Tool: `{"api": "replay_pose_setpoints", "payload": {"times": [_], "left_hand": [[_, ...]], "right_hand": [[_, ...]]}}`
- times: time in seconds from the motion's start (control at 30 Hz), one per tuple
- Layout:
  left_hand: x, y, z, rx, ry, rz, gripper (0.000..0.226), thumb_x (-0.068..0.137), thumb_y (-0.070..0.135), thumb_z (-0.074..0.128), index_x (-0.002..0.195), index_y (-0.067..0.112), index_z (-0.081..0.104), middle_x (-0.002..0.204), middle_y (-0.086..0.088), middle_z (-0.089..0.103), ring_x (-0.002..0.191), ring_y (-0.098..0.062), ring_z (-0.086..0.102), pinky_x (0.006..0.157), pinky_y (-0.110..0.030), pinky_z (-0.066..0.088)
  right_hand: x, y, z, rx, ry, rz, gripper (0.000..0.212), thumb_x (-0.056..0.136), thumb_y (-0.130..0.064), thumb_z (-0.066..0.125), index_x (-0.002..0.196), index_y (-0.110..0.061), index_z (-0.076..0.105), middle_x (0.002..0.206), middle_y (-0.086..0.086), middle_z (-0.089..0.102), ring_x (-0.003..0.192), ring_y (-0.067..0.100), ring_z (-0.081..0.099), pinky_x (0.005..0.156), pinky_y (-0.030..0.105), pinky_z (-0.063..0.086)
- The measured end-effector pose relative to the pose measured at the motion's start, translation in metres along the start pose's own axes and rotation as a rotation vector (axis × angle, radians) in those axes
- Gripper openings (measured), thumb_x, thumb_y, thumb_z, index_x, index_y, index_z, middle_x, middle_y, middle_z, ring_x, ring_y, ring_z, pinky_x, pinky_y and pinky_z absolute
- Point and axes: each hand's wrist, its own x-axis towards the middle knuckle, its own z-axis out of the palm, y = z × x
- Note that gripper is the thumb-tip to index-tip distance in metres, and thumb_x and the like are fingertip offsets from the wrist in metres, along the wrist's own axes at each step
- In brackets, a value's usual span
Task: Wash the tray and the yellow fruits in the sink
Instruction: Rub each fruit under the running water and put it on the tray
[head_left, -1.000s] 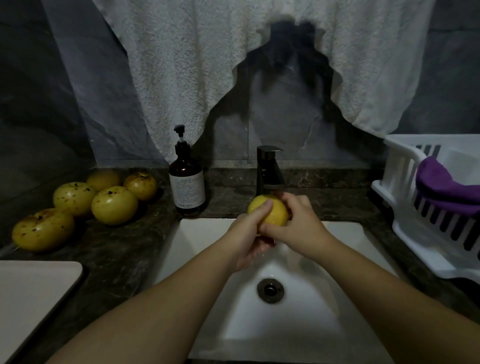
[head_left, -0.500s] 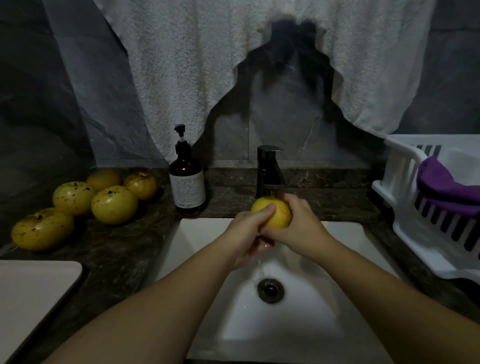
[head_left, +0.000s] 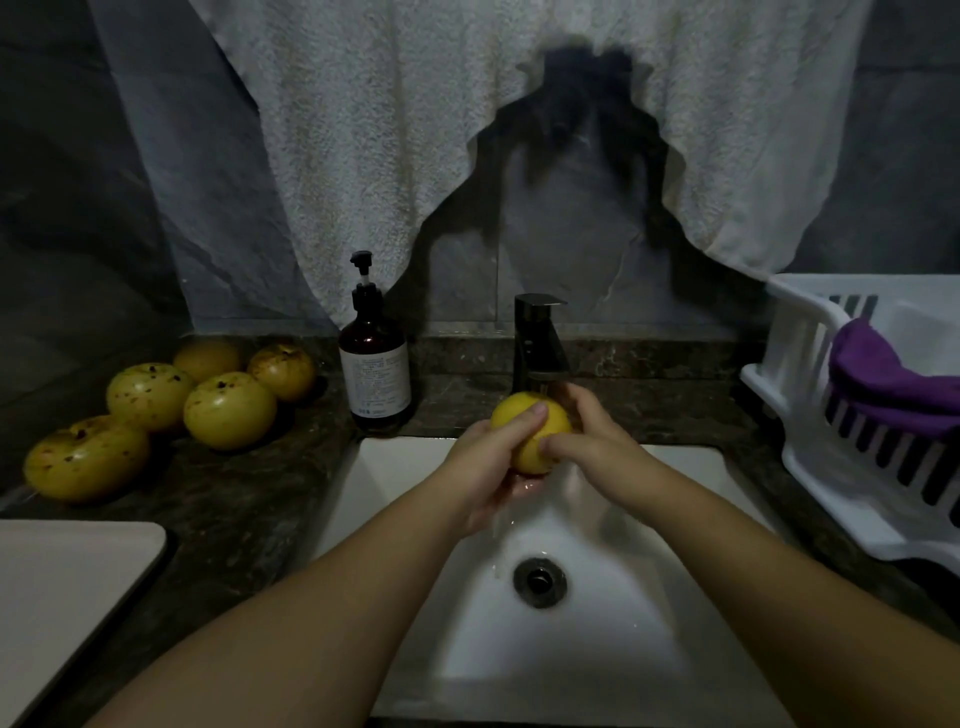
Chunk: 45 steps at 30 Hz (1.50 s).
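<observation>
Rinsing one fruit (head_left: 531, 439) under the tap (head_left: 540, 343).
I've turned it slightly; both hands, left (head_left: 488, 470) and right (head_left: 592, 441), curl around it; five fruits wait.

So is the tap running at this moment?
Running. Water streams off the left hand below the yellow fruit, which both hands hold under the faucet, and splashes lie near the drain.

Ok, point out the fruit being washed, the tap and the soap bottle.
Fruit (head_left: 524, 415), head view, upper yellow skin between the hands.
Tap (head_left: 537, 338), head view, dark body.
Soap bottle (head_left: 375, 374), head view, white label.
</observation>
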Motion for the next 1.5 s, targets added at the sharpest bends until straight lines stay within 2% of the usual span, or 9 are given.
{"api": "replay_pose_setpoints", "payload": {"times": [0.13, 0.4, 0.73, 0.9, 0.97, 1.07, 1.17, 1.33, 1.5], "left_hand": [[0.001, 0.002, 0.001, 0.032, 0.057, 0.027, 0.041, 0.087, 0.039, 0.081, 0.117, 0.015, 0.065, 0.098, -0.006, 0.078, 0.077, -0.015, 0.074, 0.060, -0.025, 0.059], [-0.001, -0.002, 0.003, 0.106, 0.028, 0.058, 0.043, 0.089, 0.031, 0.081, 0.125, 0.022, 0.059, 0.122, -0.012, 0.071, 0.096, -0.021, 0.070, 0.073, -0.030, 0.056], [0.001, -0.008, -0.001, 0.149, 0.009, 0.058, 0.068, 0.085, 0.029, 0.085, 0.138, 0.036, 0.042, 0.132, -0.005, 0.056, 0.110, -0.032, 0.070, 0.084, -0.039, 0.057], [-0.002, -0.008, -0.007, 0.249, -0.019, 0.001, 0.057, 0.084, 0.029, 0.085, 0.130, 0.033, 0.051, 0.130, -0.006, 0.059, 0.111, -0.030, 0.069, 0.087, -0.042, 0.060], [-0.003, -0.010, -0.008, 0.277, -0.030, -0.041, 0.058, 0.081, 0.032, 0.086, 0.128, 0.031, 0.051, 0.128, -0.008, 0.061, 0.109, -0.031, 0.070, 0.086, -0.042, 0.059], [-0.003, -0.012, -0.010, 0.309, -0.050, -0.084, 0.068, 0.069, 0.034, 0.087, 0.127, 0.028, 0.052, 0.123, -0.009, 0.064, 0.101, -0.029, 0.071, 0.082, -0.042, 0.057], [-0.004, -0.011, -0.011, 0.270, -0.093, -0.092, 0.062, 0.075, 0.028, 0.085, 0.129, 0.025, 0.053, 0.122, -0.011, 0.065, 0.097, -0.026, 0.072, 0.072, -0.039, 0.060], [-0.010, -0.006, -0.011, 0.353, -0.110, -0.109, 0.071, 0.066, 0.044, 0.083, 0.129, 0.029, 0.054, 0.114, -0.008, 0.067, 0.081, -0.021, 0.074, 0.076, -0.041, 0.059], [-0.014, 0.012, -0.017, 0.511, -0.006, -0.063, 0.067, 0.078, 0.077, 0.066, 0.132, 0.038, 0.055, 0.135, 0.003, 0.061, 0.119, -0.025, 0.061, 0.100, -0.047, 0.048]], "right_hand": [[-0.001, -0.029, -0.016, -0.063, 0.151, -0.087, 0.092, 0.072, -0.041, 0.053, 0.159, -0.035, 0.024, 0.162, -0.004, 0.023, 0.140, 0.017, 0.033, 0.103, 0.030, 0.033], [0.015, -0.069, -0.028, -0.516, 0.093, -0.252, 0.067, 0.093, -0.028, 0.050, 0.155, -0.042, 0.030, 0.170, -0.011, 0.007, 0.156, 0.017, 0.005, 0.123, 0.042, 0.014], [0.008, -0.070, -0.034, -0.573, 0.054, -0.237, 0.065, 0.094, -0.026, 0.051, 0.156, -0.036, 0.033, 0.166, -0.007, 0.021, 0.150, 0.019, 0.023, 0.121, 0.040, 0.027], [-0.024, -0.029, -0.029, -0.351, 0.358, -0.396, 0.039, 0.083, -0.018, 0.052, 0.119, -0.030, 0.061, 0.115, -0.011, 0.051, 0.100, -0.001, 0.050, 0.085, 0.010, 0.040], [-0.033, -0.007, -0.027, -0.359, 0.280, -0.390, 0.032, 0.084, -0.014, 0.058, 0.109, -0.034, 0.060, 0.107, -0.013, 0.050, 0.098, 0.002, 0.054, 0.076, 0.004, 0.036], [-0.033, 0.011, -0.024, -0.433, -0.058, -0.239, 0.071, 0.082, -0.028, 0.076, 0.143, -0.043, 0.042, 0.138, -0.014, 0.037, 0.128, 0.007, 0.044, 0.094, 0.015, 0.037], [-0.027, 0.017, -0.015, -0.497, -0.217, -0.178, 0.112, 0.068, -0.052, 0.086, 0.155, -0.049, 0.014, 0.151, -0.019, 0.021, 0.130, 0.007, 0.038, 0.098, 0.020, 0.039], [-0.024, 0.022, -0.006, -0.521, -0.107, -0.201, 0.110, 0.059, -0.054, 0.088, 0.151, -0.039, 0.030, 0.144, -0.004, 0.037, 0.115, 0.008, 0.048, 0.084, 0.016, 0.039], [-0.030, 0.023, -0.009, -0.461, 0.051, -0.150, 0.100, 0.063, -0.049, 0.091, 0.143, -0.038, 0.033, 0.136, -0.007, 0.037, 0.109, 0.010, 0.047, 0.084, 0.025, 0.040]]}}
